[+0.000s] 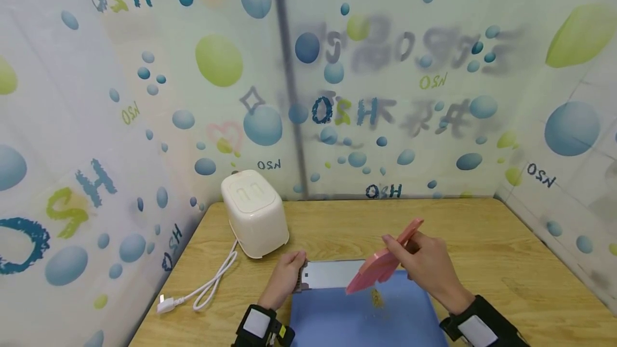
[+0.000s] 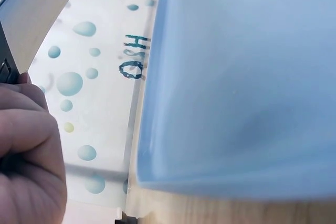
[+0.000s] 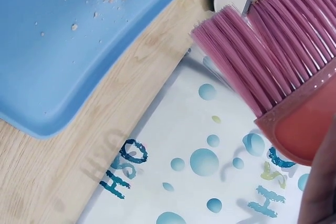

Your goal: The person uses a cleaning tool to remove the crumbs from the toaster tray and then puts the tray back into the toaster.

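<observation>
My left hand (image 1: 284, 280) grips one end of a flat metal crumb tray (image 1: 325, 275) above the far part of a blue tray (image 1: 332, 317). In the left wrist view that hand (image 2: 29, 145) is curled at the frame's edge. My right hand (image 1: 432, 262) pinches the handle of a pink brush (image 1: 378, 268), its bristles at the metal tray's right part. Crumbs cling among the bristles (image 3: 273, 40) in the right wrist view. A small heap of crumbs (image 1: 377, 299) lies in the blue tray, with loose specks around it.
A white toaster (image 1: 255, 213) stands at the back left of the wooden table (image 1: 487, 261). Its cord (image 1: 217, 277) and plug (image 1: 166, 304) lie to the left of the left hand. Patterned curtains (image 1: 385, 95) enclose the table's back and sides.
</observation>
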`<state>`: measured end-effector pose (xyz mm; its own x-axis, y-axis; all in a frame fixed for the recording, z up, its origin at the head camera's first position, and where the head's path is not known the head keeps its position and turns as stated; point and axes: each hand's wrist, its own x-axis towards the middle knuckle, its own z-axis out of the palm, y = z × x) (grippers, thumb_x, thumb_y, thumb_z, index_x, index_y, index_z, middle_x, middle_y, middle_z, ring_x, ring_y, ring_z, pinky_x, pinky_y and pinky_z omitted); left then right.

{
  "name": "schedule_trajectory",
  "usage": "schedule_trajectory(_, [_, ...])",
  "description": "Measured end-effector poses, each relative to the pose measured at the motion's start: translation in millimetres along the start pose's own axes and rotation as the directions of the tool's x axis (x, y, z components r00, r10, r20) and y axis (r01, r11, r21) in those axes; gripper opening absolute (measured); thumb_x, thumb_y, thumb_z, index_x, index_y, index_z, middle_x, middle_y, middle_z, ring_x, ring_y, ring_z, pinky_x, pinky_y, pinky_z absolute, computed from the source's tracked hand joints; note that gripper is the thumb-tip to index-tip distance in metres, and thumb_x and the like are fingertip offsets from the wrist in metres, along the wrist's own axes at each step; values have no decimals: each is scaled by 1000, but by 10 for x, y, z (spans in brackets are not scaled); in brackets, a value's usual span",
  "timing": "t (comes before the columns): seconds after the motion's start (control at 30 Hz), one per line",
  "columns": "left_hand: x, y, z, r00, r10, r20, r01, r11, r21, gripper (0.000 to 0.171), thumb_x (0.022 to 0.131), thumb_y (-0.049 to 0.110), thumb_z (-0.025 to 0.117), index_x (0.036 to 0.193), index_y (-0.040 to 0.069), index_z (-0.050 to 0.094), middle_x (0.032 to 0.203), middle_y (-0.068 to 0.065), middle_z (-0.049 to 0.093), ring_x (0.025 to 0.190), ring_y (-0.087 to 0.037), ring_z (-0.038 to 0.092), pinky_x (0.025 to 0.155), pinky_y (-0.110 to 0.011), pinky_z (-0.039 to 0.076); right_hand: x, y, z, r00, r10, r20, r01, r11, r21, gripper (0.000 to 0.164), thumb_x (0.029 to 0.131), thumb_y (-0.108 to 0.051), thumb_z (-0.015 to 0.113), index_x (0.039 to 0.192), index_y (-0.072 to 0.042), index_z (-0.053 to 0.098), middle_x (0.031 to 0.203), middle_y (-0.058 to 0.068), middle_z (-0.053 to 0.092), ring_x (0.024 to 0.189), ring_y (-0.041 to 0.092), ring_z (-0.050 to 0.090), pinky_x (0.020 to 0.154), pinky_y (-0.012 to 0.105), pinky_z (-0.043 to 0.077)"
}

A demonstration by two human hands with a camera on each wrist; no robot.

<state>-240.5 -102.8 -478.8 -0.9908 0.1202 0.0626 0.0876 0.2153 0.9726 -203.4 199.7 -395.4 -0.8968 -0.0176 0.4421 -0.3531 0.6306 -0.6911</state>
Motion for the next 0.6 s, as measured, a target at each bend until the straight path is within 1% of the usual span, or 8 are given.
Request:
schedule_trajectory(0.23, [12, 3, -10, 1000, -2, 13, 2, 1000, 4, 35, 109, 22, 46, 85, 2, 59, 76, -1, 47, 72, -17, 50, 66, -27, 39, 8, -9, -52, 999, -4, -36, 5, 999, 41, 24, 95, -27, 74, 82, -7, 67, 63, 0, 64, 41, 10, 51, 39, 28, 44])
schedule_trajectory(0.33, [16, 8, -6, 1000, -12, 15, 12, 1000, -10, 35, 109, 23, 46, 86, 2, 60, 76, -2, 49, 71, -18, 52, 65, -27, 42, 28, -17, -78, 998, -27, -62, 30, 998, 57, 23, 96, -25, 73, 82, -8, 66, 61, -2, 63, 39, 10, 50, 39, 28, 42])
schedule_trajectory(0.4, [16, 12, -2, 1000, -24, 20, 25, 999, -27, 34, 109, 24, 46, 88, 2, 60, 78, -4, 51, 72, -19, 55, 63, -27, 47, 50, -33, -87, 996, -41, -79, 47, 996, 70, 21, 97, -24, 72, 84, -8, 67, 59, -4, 61, 40, 10, 51, 40, 28, 42])
schedule_trajectory(0.5, [14, 22, 3, 1000, -24, 19, 24, 1000, -17, 34, 109, 25, 47, 89, 1, 61, 78, -3, 50, 72, -19, 53, 63, -28, 46, 95, -81, -84, 994, -55, -94, 65, 993, 103, 19, 98, -23, 71, 87, -8, 68, 58, -4, 59, 41, 10, 54, 43, 28, 47])
schedule_trajectory(0.6, [13, 30, 7, 1000, -18, 12, 17, 1000, 9, 35, 109, 25, 47, 89, 1, 62, 77, -2, 48, 71, -18, 51, 64, -29, 43, 145, -155, -65, 995, -51, -81, 65, 981, 183, 17, 98, -22, 70, 95, -6, 69, 63, 0, 64, 47, 12, 61, 50, 28, 53])
